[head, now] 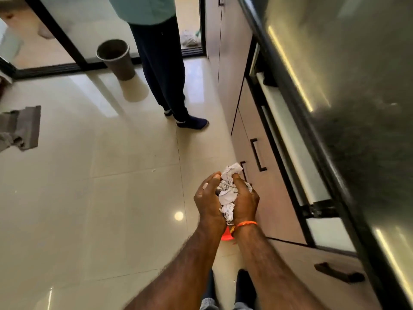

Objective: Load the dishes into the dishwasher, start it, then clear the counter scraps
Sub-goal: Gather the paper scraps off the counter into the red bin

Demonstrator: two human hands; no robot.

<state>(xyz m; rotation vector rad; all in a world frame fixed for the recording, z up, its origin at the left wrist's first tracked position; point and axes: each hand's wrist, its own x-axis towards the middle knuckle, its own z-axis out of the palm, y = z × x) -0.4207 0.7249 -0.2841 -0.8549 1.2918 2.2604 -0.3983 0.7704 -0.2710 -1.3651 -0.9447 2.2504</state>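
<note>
Presently held: one wad of crumpled white paper [228, 193], taken to be counter scraps, pressed between both my hands above the floor, just beside the cabinet drawers [266, 198]. My left hand [209, 201] curled around its near side; my right hand [244, 199], orange thread [245, 224] at the wrist, gripped the other side. Something red [226, 234] showed beneath my wrists; I could not tell what. Step judged: last part, clearing scraps. One brown bin [116, 58] stood well apart from the drawers, by the glass door [67, 30], near another person's legs [167, 81]. Next move, as I judged it: carry the wad to that bin without shedding pieces, passing that person.
</note>
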